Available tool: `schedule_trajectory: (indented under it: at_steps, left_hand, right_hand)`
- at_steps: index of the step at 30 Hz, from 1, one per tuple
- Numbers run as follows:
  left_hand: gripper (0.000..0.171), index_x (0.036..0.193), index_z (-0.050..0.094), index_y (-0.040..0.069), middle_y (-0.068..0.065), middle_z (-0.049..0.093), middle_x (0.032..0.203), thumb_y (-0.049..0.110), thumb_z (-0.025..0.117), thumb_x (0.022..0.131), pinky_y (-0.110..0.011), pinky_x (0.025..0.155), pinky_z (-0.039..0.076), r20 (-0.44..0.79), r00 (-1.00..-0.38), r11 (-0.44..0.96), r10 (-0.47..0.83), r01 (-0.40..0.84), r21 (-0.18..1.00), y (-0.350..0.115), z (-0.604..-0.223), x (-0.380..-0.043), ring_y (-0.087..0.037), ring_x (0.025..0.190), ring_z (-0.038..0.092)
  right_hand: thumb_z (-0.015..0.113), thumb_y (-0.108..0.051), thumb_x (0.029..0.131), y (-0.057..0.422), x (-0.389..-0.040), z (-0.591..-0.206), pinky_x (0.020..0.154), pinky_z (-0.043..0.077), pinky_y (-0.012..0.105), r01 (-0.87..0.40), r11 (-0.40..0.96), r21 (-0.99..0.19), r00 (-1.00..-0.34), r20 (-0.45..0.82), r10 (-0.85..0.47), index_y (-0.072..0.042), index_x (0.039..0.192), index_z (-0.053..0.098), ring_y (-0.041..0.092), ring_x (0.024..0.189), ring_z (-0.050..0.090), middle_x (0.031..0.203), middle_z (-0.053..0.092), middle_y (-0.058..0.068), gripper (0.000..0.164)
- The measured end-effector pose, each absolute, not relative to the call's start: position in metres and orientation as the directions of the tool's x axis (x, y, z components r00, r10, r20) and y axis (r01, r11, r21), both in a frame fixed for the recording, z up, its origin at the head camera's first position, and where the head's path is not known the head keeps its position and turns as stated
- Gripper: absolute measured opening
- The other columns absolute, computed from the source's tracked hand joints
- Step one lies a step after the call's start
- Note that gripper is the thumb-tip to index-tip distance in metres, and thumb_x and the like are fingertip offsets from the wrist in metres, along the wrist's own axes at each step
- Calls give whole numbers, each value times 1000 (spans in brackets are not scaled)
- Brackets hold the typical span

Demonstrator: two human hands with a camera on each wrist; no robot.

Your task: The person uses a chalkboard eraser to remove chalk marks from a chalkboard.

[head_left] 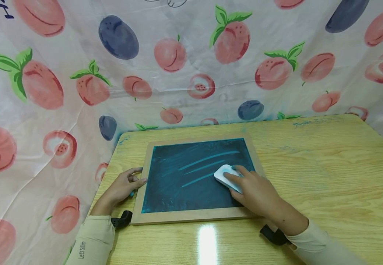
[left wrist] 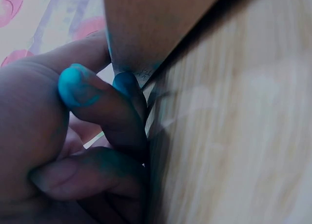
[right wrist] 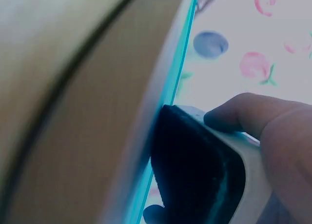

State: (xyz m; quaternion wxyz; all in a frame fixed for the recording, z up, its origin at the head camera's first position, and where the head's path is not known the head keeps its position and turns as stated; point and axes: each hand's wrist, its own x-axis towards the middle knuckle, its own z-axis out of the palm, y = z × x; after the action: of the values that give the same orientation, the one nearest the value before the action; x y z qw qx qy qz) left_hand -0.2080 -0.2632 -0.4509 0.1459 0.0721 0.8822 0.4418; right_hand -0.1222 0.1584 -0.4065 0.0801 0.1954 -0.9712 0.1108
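A chalkboard with a light wooden frame lies on the table, several blue chalk strokes across its dark face. In the head view, my right hand grips a white eraser over the board's right part, near the strokes' ends. The right wrist view shows the eraser's dark felt tilted, one edge right at the board's surface. At the frame's left side, my left hand holds the wooden edge, thumb on top. Its lower fingers are curled, and blue dust coats the fingertips.
The yellow wood-grain table extends to the right of the board, with blue chalk smudges near its back edge. A fruit-printed cloth hangs behind and along the left side. Black wrist straps show at both cuffs.
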Motion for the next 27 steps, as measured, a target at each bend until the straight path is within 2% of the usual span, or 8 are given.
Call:
schedule_trajectory:
  at_steps: [6, 13, 21, 27]
  left_hand:
    - [70, 152, 37, 2, -12, 65, 95, 34, 67, 98, -31, 64, 46, -197, -948, 603, 251, -7, 798, -264, -451, -209, -16, 62, 51]
    - [71, 153, 36, 1, -13, 66, 97, 34, 66, 98, -31, 64, 46, -198, -947, 603, 254, -5, 798, -264, -451, -209, -16, 62, 51]
    - [70, 152, 36, 1, -13, 68, 97, 34, 66, 98, -32, 67, 46, -190, -948, 610, 255, 5, 792, -264, -452, -209, -17, 68, 54]
    - [71, 153, 35, 1, -13, 67, 97, 34, 66, 98, -32, 65, 46, -196, -947, 614, 253, 1, 789, -263, -452, -209, -16, 65, 53]
  right_hand:
    - [72, -23, 90, 180, -134, -400, 56, 54, 47, -317, 928, -196, -942, 179, -284, -18, 135, 65, 46, 99, 67, 137, 57, 26, 46]
    - [70, -24, 92, 195, -142, -397, 59, 54, 49, -250, 947, -203, -965, 135, -225, -16, 138, 63, 47, 101, 65, 139, 53, 28, 47]
    - [72, -22, 91, 194, -142, -396, 63, 55, 50, -262, 945, -195, -961, 148, -236, -15, 136, 64, 46, 97, 66, 138, 54, 27, 46]
    - [72, -22, 91, 186, -139, -399, 71, 56, 55, -308, 932, -192, -946, 166, -279, -15, 135, 65, 48, 99, 66, 137, 55, 29, 45]
